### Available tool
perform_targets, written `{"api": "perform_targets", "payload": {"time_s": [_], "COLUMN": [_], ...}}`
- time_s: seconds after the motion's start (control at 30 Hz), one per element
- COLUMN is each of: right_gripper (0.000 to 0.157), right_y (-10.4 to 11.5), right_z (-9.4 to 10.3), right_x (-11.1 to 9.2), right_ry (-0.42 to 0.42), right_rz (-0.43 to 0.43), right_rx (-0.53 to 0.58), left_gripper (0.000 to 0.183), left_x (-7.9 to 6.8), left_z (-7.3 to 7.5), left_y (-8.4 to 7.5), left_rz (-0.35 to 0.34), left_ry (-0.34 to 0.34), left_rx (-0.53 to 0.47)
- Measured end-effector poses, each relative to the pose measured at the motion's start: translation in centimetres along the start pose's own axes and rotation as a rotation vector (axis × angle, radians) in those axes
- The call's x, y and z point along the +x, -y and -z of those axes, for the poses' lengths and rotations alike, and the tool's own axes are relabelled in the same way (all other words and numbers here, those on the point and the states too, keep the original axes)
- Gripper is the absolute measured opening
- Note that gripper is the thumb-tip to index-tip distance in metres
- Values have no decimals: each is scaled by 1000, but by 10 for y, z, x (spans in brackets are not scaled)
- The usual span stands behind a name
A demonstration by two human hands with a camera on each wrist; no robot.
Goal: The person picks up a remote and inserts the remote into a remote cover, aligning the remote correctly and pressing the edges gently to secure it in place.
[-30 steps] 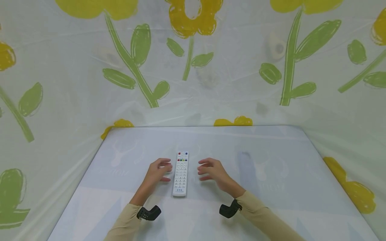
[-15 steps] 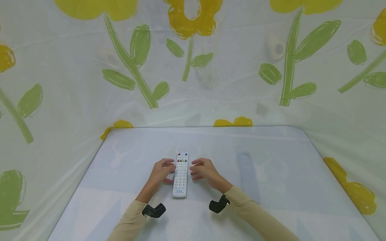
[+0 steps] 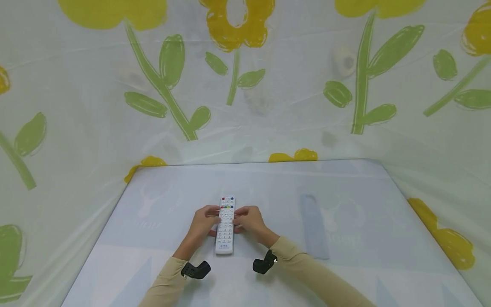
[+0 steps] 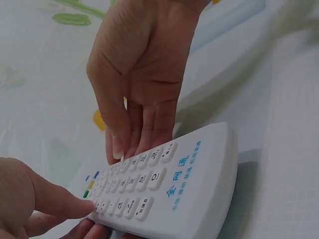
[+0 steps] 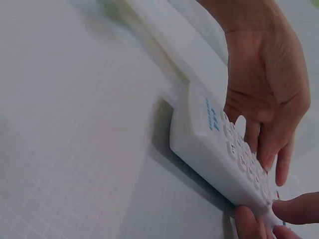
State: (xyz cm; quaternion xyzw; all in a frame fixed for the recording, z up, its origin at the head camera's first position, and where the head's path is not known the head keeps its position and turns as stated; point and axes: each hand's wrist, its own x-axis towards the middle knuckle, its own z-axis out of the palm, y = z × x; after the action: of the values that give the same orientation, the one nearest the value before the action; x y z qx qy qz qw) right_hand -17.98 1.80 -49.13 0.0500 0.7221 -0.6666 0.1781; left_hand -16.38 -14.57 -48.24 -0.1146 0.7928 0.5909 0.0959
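Observation:
A white remote control with several rows of buttons lies lengthwise between my two hands. My left hand grips its left edge, the thumb on the upper edge and other fingers lower at the side in the left wrist view. From the opposite side my right hand holds the right edge; its thumb presses the top edge, with fingertips below it in the right wrist view. Blue lettering marks the end of the remote nearest me. Coloured buttons at the far end show between the hands.
A pale printed cloth covers the table. To the right lies a long, flat bluish strip. Behind the table's back edge hangs a white curtain with yellow flowers and green leaves. A black device sits on each wrist.
Both hands have come together from either side onto the remote control, the right hand moving left the most. Their fingers now meet its edges. The whole view has shifted slightly.

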Motion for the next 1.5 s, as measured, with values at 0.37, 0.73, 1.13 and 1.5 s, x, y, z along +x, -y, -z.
{"api": "perform_targets", "payload": {"time_s": [0.37,0.73,1.13,1.5], "right_gripper": [35,44,40,35], "right_y": [1,5,17,21], "right_z": [-4,2,6,18], "right_x": [-4,-4,-12,-11], "right_ry": [0,47,98,137], "right_rz": [-44,-12,73,104], "right_rx": [92,193,159,178], "left_gripper": [42,38,31,27], "left_x": [-2,-1,-10,-15], "left_z": [3,6,7,7], "left_y": [4,-1,-5,-14], "left_rz": [15,53,-1,-75], "left_ry": [8,-4,-3,4], "left_rx": [-120,-187,-269,-294]}}
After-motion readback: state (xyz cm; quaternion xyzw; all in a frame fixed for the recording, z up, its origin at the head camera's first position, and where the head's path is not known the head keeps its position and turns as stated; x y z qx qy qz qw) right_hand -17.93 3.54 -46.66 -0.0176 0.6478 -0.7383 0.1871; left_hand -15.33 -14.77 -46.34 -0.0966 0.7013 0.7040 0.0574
